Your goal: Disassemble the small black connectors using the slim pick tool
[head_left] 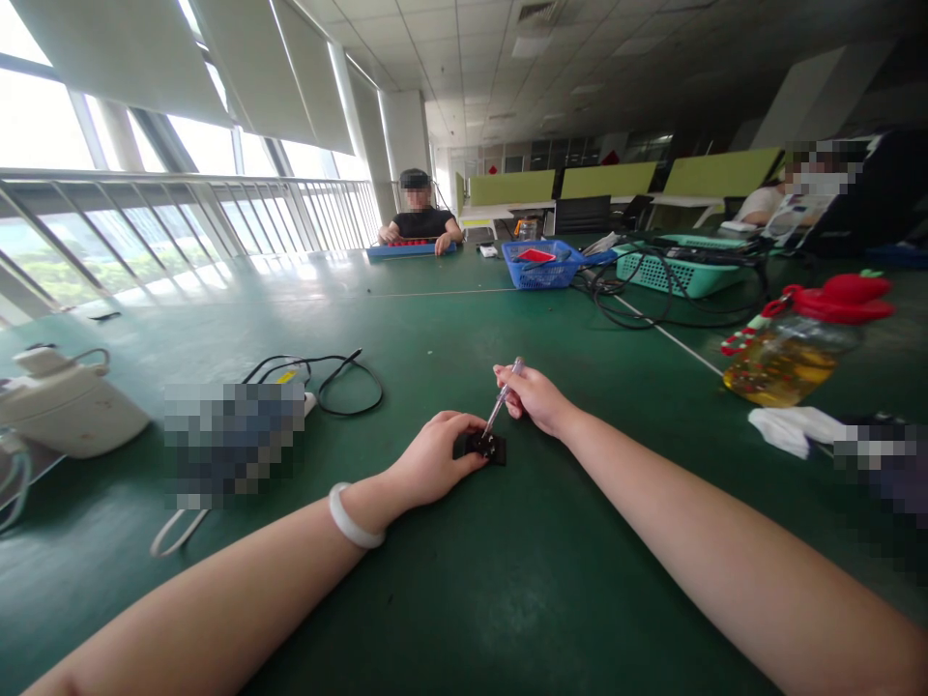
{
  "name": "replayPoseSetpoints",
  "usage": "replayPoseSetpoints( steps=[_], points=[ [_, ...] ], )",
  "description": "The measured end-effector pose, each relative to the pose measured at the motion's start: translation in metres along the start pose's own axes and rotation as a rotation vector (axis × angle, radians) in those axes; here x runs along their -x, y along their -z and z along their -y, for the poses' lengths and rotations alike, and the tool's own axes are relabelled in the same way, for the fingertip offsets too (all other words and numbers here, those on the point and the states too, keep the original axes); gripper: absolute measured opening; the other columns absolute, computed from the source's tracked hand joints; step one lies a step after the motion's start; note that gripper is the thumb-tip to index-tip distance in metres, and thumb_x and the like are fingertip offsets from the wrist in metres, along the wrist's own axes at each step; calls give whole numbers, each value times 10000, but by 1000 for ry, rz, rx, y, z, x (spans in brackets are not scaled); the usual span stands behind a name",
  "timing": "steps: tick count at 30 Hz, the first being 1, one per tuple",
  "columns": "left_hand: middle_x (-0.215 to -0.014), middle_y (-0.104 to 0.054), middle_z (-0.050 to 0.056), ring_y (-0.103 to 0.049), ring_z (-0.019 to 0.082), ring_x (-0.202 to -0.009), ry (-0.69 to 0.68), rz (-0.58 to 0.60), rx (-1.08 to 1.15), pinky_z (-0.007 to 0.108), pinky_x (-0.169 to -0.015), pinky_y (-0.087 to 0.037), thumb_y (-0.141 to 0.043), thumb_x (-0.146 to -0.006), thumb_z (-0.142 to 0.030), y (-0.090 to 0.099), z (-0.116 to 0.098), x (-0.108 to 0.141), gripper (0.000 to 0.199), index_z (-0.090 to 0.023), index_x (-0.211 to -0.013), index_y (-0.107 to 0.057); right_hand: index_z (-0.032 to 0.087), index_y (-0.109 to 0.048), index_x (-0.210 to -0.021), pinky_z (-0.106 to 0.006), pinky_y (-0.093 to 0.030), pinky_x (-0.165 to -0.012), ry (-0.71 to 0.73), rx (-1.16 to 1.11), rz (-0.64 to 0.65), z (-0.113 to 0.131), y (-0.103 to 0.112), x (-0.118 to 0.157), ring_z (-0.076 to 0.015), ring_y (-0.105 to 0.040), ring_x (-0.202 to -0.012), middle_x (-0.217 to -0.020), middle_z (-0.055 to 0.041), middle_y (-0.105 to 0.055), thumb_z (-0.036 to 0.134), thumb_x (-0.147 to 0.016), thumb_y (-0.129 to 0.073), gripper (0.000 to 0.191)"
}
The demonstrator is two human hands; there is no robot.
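A small black object with light specks lies on the green table. My left hand, with a white bangle on the wrist, grips its left side between thumb and fingers. A slim, pen-like silver tool is held slanted in my right hand, its fingers closed round the upper part. The tool's lower tip meets the top of the black object. Exactly what the tip touches is too small to tell.
To the left are a black cable, a blurred item and a cream container. A jar with a red lid and a white cloth stand right. Farther back are blue and green baskets, cables and a seated person.
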State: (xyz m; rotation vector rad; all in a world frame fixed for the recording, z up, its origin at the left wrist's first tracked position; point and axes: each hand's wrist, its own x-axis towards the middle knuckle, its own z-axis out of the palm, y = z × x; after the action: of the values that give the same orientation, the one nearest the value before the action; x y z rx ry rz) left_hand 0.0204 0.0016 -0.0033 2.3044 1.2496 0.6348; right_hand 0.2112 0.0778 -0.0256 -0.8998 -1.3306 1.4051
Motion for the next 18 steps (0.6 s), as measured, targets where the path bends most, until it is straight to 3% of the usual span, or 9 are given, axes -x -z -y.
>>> replayPoseSetpoints(
  steps=[18],
  points=[
    [-1082,-641,43,-584,228,-1025,1,7,-4,348,-951,-451,-676,-754,-257,0,-1,0,348,-233,-1098,-634,186,-494,-674,-195,-306,-332,6,13,3,-1,1,0,-57,-364,-311,-404,90,-411,538,-746,-636,386]
  ],
)
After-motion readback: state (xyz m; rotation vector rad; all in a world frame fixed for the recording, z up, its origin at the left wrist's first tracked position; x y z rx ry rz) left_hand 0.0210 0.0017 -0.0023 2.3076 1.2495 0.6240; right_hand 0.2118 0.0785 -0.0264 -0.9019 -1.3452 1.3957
